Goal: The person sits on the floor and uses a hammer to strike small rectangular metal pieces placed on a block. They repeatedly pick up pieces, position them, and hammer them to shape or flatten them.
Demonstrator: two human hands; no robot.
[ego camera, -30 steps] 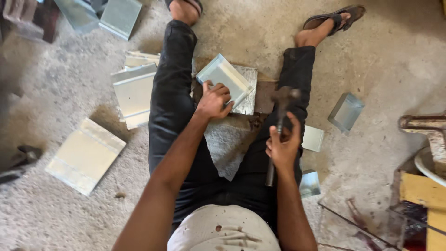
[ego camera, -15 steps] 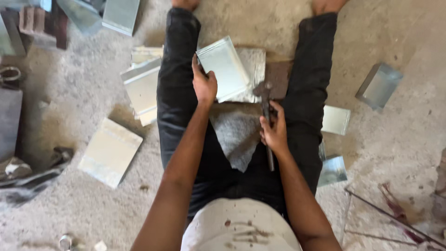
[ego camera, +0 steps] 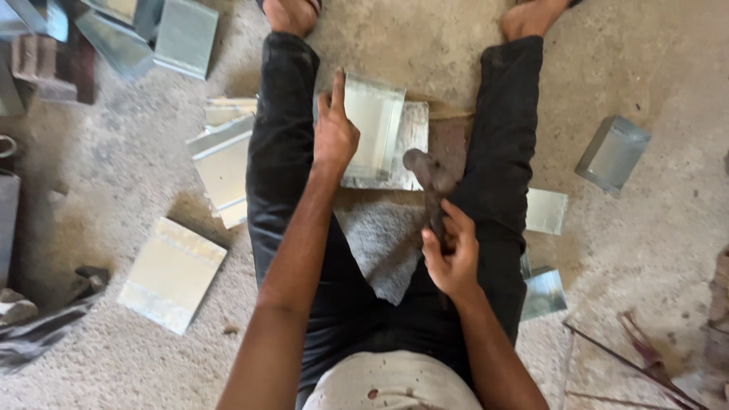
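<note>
I sit on the floor with my legs apart. My left hand rests on the left edge of a folded sheet-metal piece, with the forefinger pointing away from me. That piece lies on a flat metal block between my legs. My right hand grips the handle of a hammer; its dark head hovers just right of the metal piece, above the block's near edge.
More folded sheet-metal pieces lie around: a stack by my left leg, one nearer left, several at the top left, one at right, two by my right leg. Thin rods lie bottom right.
The view has shifted closer over my legs. My left hand has turned the metal piece upright on the block and the forefinger now points out. The hammer head has come up beside it.
</note>
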